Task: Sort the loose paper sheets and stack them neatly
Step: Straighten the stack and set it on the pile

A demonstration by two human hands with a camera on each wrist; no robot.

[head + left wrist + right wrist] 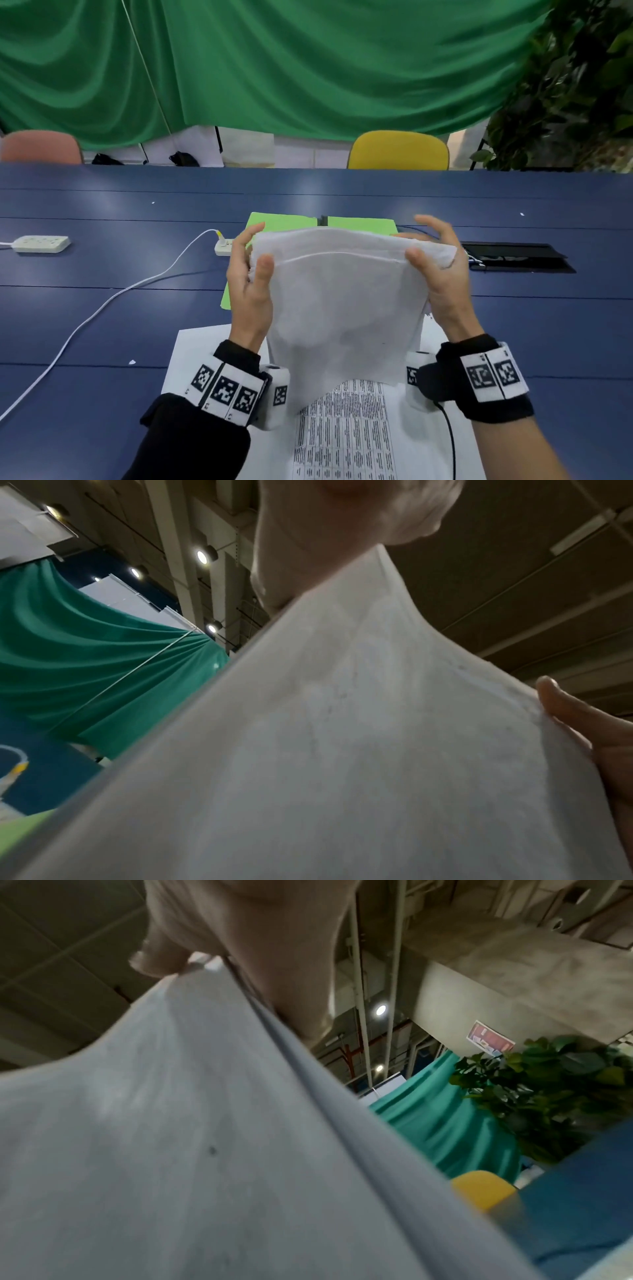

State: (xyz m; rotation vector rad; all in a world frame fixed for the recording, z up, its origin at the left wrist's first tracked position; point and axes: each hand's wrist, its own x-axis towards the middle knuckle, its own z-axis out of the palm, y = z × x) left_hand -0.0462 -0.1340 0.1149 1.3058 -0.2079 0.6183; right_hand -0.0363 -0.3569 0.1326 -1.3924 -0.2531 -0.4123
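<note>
A bundle of white paper sheets (342, 301) stands upright above the blue table, held at both sides. My left hand (251, 270) grips its left edge, thumb on the near face. My right hand (435, 263) grips the right edge the same way, its fingers curled over the top. The sheets (342, 750) fill the left wrist view, and the sheets (171, 1137) fill the right wrist view too. A printed white sheet (346, 431) lies flat on the table below. Green sheets (359, 224) lie behind the bundle, mostly hidden.
Two white power strips (41, 244) (224, 247) and a white cable (102, 308) lie on the table's left half. A black cable hatch (513, 255) sits at the right. A yellow chair (399, 150) and a pink chair (39, 147) stand beyond the far edge.
</note>
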